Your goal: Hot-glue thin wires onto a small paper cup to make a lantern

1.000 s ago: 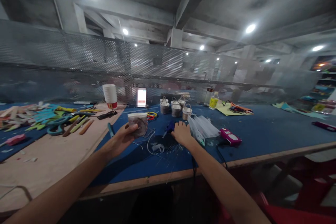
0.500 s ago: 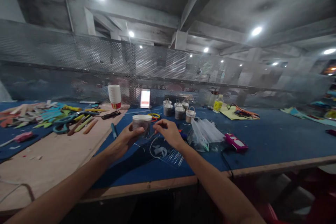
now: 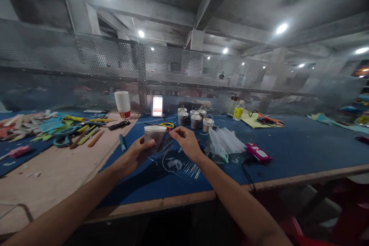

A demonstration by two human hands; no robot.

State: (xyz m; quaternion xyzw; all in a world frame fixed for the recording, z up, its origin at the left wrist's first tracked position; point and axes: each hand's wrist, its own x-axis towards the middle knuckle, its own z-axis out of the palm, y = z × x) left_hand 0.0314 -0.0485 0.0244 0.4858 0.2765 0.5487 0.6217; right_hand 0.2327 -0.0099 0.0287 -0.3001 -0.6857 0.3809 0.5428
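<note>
My left hand is wrapped round a small brown cup with a white rim, held upright above the blue table mat. My right hand hovers just right of the cup's rim, fingers pinched together on something too small to make out. Below both hands, thin clear sticks and white wire loops lie on the mat.
Several small finished cups with wire handles stand behind. Clear plastic bags and a pink device lie to the right. A paper cup stack, scissors and colourful scraps lie left. Perforated metal screen behind.
My right hand rose from the mat near the plastic bags and came to the cup's rim with pinched fingers. My left hand kept holding the cup.
</note>
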